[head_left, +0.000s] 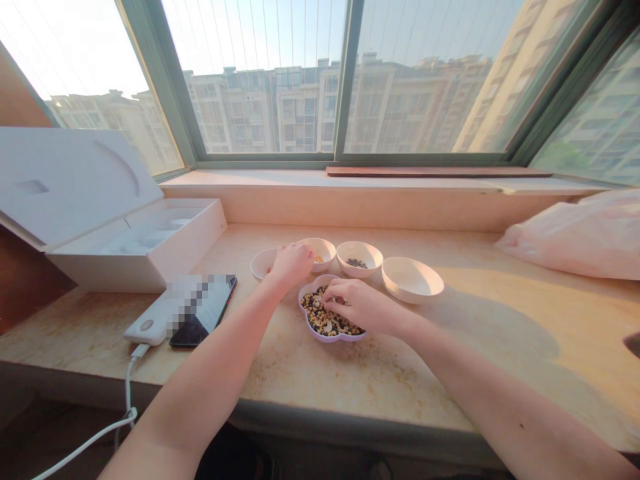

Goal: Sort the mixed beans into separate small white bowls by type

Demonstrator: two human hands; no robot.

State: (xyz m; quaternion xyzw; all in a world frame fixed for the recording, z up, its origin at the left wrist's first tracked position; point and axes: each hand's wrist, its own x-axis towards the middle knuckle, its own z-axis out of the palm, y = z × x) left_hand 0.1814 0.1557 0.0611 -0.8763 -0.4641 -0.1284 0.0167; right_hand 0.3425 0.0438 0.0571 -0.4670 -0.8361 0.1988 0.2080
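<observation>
A lilac flower-shaped dish (306, 315) full of mixed beans and seeds sits on the stone ledge in front of me. My right hand (361, 305) rests over it, fingers pinched together in the mix. My left hand (292, 263) is curled shut above a small white bowl (326, 249) that holds a few yellowish bits; what its fingers hold is hidden. Behind the dish stand more white bowls: one at the left (261, 263), one with dark seeds (359, 257), and one with nothing in it at the right (413, 279).
An open white box (135, 243) with its lid up stands at the left. A white power bank (150, 323) with a cable and a dark phone (205, 319) lie beside it. A pink plastic bag (580, 233) lies at the right. The window is behind.
</observation>
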